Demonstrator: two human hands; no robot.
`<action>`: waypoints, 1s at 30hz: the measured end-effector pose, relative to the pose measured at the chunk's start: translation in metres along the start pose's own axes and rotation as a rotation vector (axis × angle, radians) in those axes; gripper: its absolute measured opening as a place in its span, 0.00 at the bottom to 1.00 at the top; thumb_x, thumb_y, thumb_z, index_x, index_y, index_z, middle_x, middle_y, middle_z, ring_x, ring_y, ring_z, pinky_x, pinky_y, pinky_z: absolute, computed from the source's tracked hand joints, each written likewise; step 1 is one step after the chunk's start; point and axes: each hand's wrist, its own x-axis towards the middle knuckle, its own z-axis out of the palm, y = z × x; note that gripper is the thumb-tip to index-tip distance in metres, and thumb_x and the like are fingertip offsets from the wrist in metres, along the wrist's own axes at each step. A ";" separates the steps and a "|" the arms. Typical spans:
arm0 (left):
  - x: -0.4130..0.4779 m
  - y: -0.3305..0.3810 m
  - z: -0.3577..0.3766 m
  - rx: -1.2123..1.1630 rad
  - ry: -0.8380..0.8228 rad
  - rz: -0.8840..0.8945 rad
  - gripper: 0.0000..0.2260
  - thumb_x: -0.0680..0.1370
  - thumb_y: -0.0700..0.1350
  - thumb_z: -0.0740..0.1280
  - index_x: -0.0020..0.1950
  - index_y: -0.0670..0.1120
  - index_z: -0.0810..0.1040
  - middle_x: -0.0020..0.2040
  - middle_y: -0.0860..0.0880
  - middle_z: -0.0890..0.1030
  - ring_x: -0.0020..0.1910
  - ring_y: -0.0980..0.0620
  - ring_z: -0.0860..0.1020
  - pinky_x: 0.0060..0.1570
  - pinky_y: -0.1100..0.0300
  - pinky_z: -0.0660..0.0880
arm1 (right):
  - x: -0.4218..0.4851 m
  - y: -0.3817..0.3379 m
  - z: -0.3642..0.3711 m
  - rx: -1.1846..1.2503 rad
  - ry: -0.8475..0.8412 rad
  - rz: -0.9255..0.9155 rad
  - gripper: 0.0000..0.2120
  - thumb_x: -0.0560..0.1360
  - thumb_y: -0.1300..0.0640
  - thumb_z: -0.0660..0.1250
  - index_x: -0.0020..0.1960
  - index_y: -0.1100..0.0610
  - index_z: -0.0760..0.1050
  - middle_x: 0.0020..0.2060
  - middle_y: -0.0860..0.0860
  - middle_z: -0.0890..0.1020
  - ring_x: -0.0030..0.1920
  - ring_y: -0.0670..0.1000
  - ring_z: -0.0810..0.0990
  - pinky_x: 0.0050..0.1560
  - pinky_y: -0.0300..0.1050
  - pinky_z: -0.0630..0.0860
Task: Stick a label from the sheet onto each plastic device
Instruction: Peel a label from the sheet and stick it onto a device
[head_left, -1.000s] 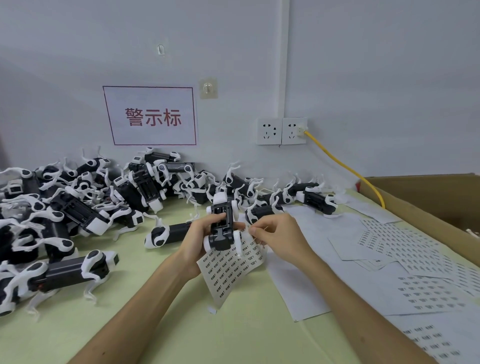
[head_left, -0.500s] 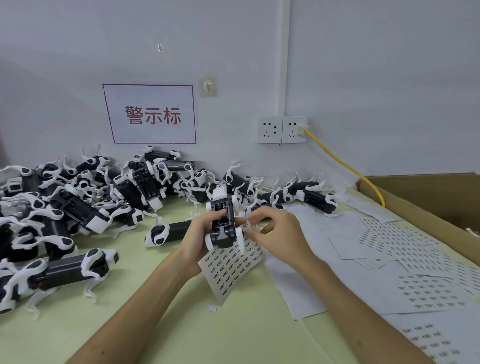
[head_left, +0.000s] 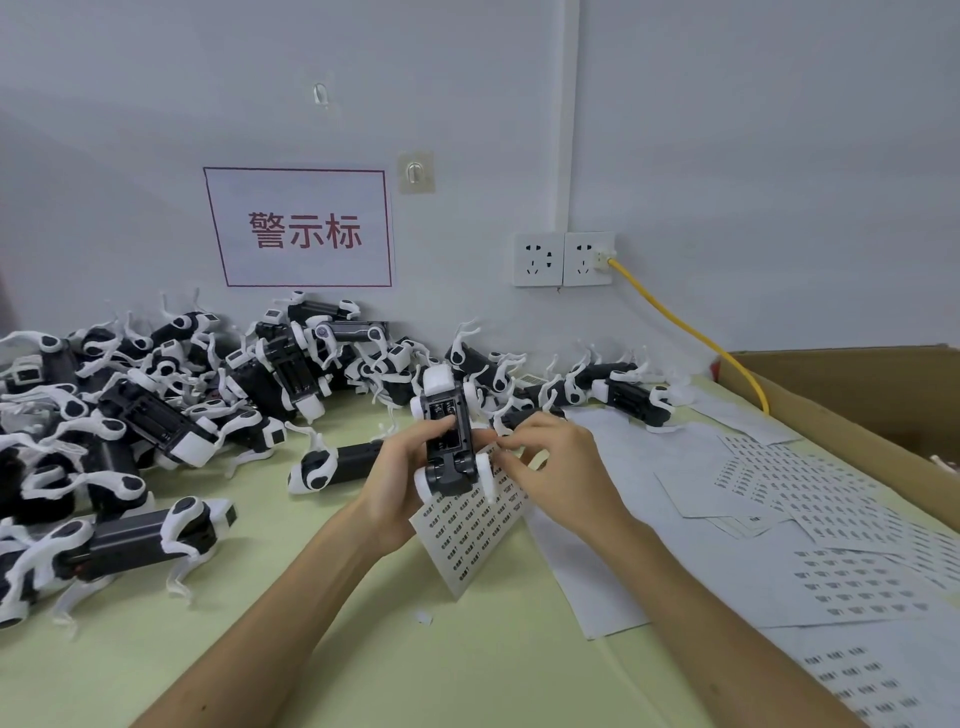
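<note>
At the centre of the frame the left hand (head_left: 400, 483) grips a black-and-white plastic device (head_left: 449, 441), its fingers curled round the body, above the label sheet (head_left: 475, 535). The right hand (head_left: 561, 467) has its fingertips drawn together at the device's right edge, perhaps pinching a label, too small to tell. More devices (head_left: 156, 405) lie heaped at the left of the bench (head_left: 415, 665).

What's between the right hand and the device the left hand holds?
Nothing visible. The right hand pinches at the top edge of the label sheet, beside the device; the left hand grips it, thumb covering only its left side.
</note>
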 end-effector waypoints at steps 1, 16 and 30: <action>0.000 0.000 0.001 0.023 -0.003 -0.001 0.23 0.76 0.56 0.63 0.60 0.40 0.85 0.61 0.36 0.83 0.57 0.40 0.82 0.62 0.48 0.75 | 0.000 -0.001 0.000 -0.007 0.010 -0.011 0.05 0.73 0.59 0.76 0.48 0.54 0.87 0.38 0.41 0.79 0.35 0.44 0.78 0.38 0.32 0.72; -0.002 0.003 0.005 0.098 0.035 0.001 0.25 0.75 0.55 0.63 0.61 0.38 0.83 0.59 0.36 0.84 0.55 0.39 0.83 0.57 0.49 0.75 | 0.003 -0.005 0.001 0.123 0.048 0.118 0.07 0.72 0.65 0.73 0.39 0.55 0.86 0.33 0.42 0.84 0.36 0.40 0.80 0.38 0.31 0.74; -0.003 0.004 0.003 0.088 -0.004 -0.007 0.23 0.75 0.54 0.64 0.60 0.39 0.84 0.59 0.36 0.83 0.52 0.41 0.83 0.53 0.51 0.78 | 0.006 -0.003 -0.012 0.253 -0.075 0.181 0.09 0.71 0.62 0.76 0.40 0.48 0.84 0.37 0.43 0.86 0.38 0.44 0.85 0.42 0.38 0.80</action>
